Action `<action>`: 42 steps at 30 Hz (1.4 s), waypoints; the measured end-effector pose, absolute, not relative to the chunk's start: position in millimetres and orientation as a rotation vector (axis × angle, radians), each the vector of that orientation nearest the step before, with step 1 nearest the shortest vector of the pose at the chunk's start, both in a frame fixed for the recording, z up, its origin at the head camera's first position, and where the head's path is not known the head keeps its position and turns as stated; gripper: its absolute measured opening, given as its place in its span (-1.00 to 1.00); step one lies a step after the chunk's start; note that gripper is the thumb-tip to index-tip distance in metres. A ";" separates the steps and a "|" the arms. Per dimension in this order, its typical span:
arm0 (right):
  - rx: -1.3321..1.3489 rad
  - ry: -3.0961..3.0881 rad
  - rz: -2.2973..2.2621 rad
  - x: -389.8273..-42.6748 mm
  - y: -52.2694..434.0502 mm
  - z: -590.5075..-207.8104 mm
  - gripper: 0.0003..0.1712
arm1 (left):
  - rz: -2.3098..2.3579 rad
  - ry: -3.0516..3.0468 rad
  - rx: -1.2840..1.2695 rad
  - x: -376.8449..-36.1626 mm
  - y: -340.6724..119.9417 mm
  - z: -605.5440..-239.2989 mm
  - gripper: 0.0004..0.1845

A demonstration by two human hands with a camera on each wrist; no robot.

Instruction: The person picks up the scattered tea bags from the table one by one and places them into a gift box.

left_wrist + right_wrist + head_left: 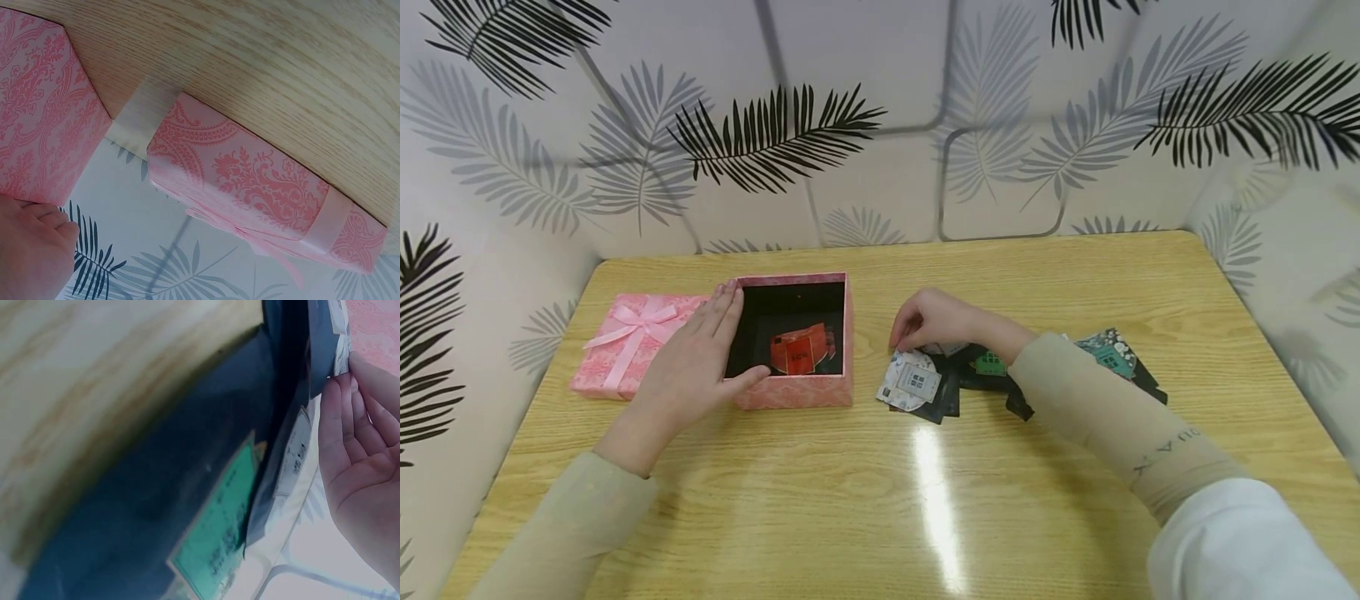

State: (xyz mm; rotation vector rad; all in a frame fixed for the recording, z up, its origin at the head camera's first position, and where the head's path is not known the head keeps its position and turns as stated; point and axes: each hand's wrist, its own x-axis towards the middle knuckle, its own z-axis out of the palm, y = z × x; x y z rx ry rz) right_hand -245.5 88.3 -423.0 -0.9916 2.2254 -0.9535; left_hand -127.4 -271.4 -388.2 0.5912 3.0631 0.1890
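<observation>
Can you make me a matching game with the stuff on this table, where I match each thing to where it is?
Things:
1. red packet
2. pink lid with a bow
3. white round packet
4. left hand

Places:
A. under the right hand's fingers
B. inside the open pink box
C. resting on the box's left edge
D. on the table, left of the box

Pairs: 1-B, 2-D, 3-A, 4-C
</observation>
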 end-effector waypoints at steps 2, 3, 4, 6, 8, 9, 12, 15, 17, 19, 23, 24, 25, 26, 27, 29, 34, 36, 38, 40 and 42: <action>-0.996 2.235 -0.952 -246.9 89.5 -421.5 -0.92 | 0.190 3.065 0.589 -127.8 -271.1 -388.5 0.13; -0.994 2.240 -0.954 -247.3 90.2 -420.2 -0.92 | 0.187 3.067 0.590 -128.1 -271.1 -388.6 0.13; -0.992 2.245 -0.954 -247.6 90.9 -418.4 -0.91 | 0.190 3.070 0.593 -128.3 -270.9 -388.7 0.13; -0.988 2.250 -0.962 -248.2 92.0 -414.2 -0.91 | 0.192 3.074 0.601 -128.4 -271.0 -388.7 0.13; -0.981 2.261 -0.965 -248.7 93.0 -409.8 -0.90 | 0.197 3.078 0.608 -128.3 -271.4 -388.7 0.13; -0.981 2.267 -0.965 -249.2 93.6 -408.0 -0.90 | 0.197 3.077 0.612 -128.1 -271.6 -388.7 0.13; -0.969 2.284 -0.971 -251.2 95.1 -402.3 -0.89 | 0.204 3.075 0.618 -127.4 -272.1 -388.5 0.13; -0.949 2.291 -1.002 -252.9 96.6 -396.1 -0.88 | 0.205 3.075 0.617 -126.7 -272.4 -388.8 0.14; -0.938 2.290 -1.029 -254.3 97.8 -391.5 -0.87 | 0.206 3.077 0.618 -126.6 -272.3 -389.2 0.13; -0.932 2.289 -1.055 -256.4 99.8 -388.1 -0.86 | 0.207 3.076 0.617 -126.4 -272.3 -389.3 0.13; -0.905 2.296 -1.110 -260.4 103.6 -379.2 -0.85 | 0.209 3.075 0.621 -126.6 -272.7 -389.7 0.14; -0.890 2.297 -1.126 -261.0 104.6 -375.9 -0.85 | 0.210 3.076 0.621 -126.7 -272.6 -389.7 0.14; -0.881 2.299 -1.146 -262.0 105.5 -373.0 -0.85 | 0.209 3.077 0.621 -126.9 -272.7 -389.9 0.14; -0.869 2.299 -1.164 -262.5 106.4 -369.5 -0.85 | 0.212 3.080 0.622 -127.0 -272.6 -390.1 0.14; -0.861 2.302 -1.182 -263.1 107.4 -365.8 -0.85 | 0.214 3.083 0.622 -127.3 -272.7 -390.4 0.14; -0.847 2.321 -1.207 -264.9 109.1 -359.1 -0.84 | 0.217 3.086 0.622 -127.6 -272.5 -390.6 0.14; -0.817 2.392 -1.264 -268.3 110.3 -342.2 -0.85 | 0.227 3.097 0.626 -127.6 -272.3 -390.4 0.14; -0.794 2.407 -1.283 -269.4 109.3 -335.9 -0.86 | 0.225 3.101 0.630 -127.3 -272.3 -390.1 0.14; -0.769 2.425 -1.291 -270.8 107.9 -329.8 -0.87 | 0.223 3.100 0.635 -127.1 -272.2 -389.8 0.14; -0.740 2.427 -1.313 -272.5 106.2 -323.8 -0.86 | 0.220 3.098 0.636 -126.8 -272.1 -389.6 0.13; -0.712 2.422 -1.356 -273.8 104.4 -317.6 -0.85 | 0.219 3.095 0.635 -126.6 -272.1 -389.6 0.14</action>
